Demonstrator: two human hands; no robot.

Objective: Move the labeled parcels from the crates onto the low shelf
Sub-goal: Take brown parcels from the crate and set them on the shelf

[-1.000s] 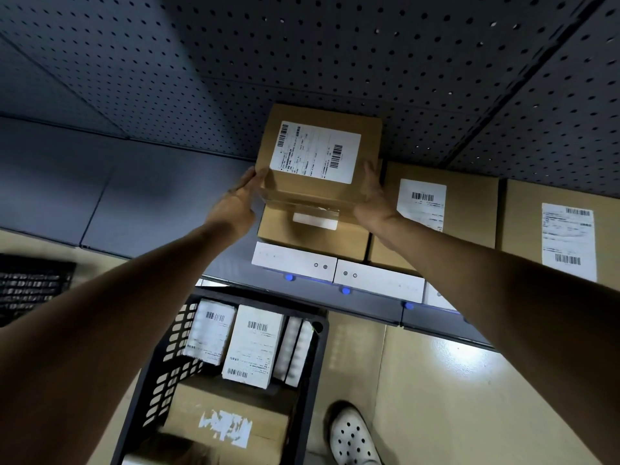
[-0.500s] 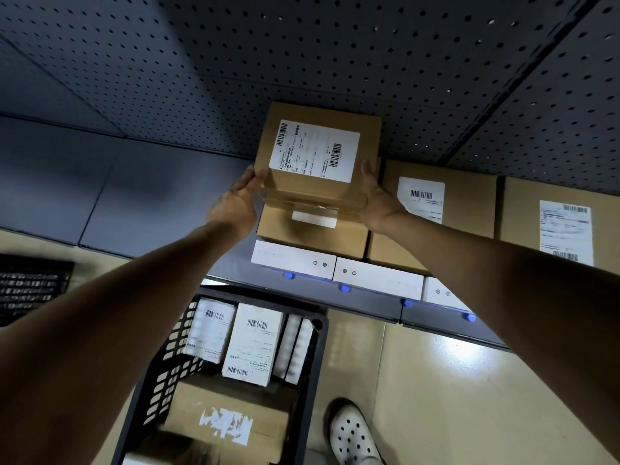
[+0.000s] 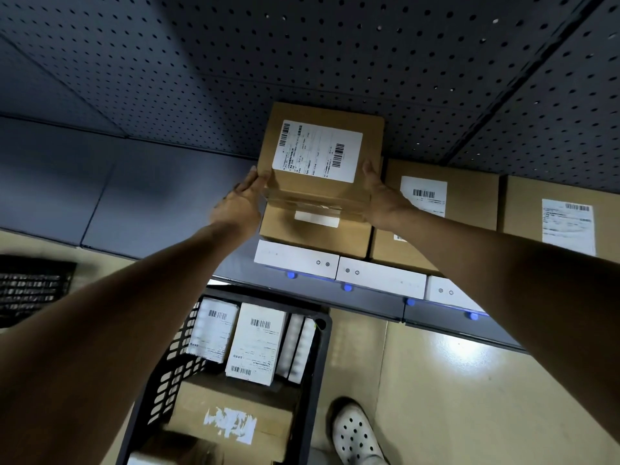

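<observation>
A white shoe [image 3: 355, 434] stands beside the black crate [image 3: 312, 380], which holds upright white packs [image 3: 256, 344] and a brown carton [image 3: 231, 417]. Beyond it is the low shelf [image 3: 369, 302]. Both arms reach in there. The left hand [image 3: 240, 204] and right hand [image 3: 384, 198] press flat, fingers straight, against opposite sides of a labeled parcel [image 3: 318, 152]. It lies label up on top of another box [image 3: 315, 234]. More parcels [image 3: 469, 196] sit to the right, before the pegboard [image 3: 335, 55].
</observation>
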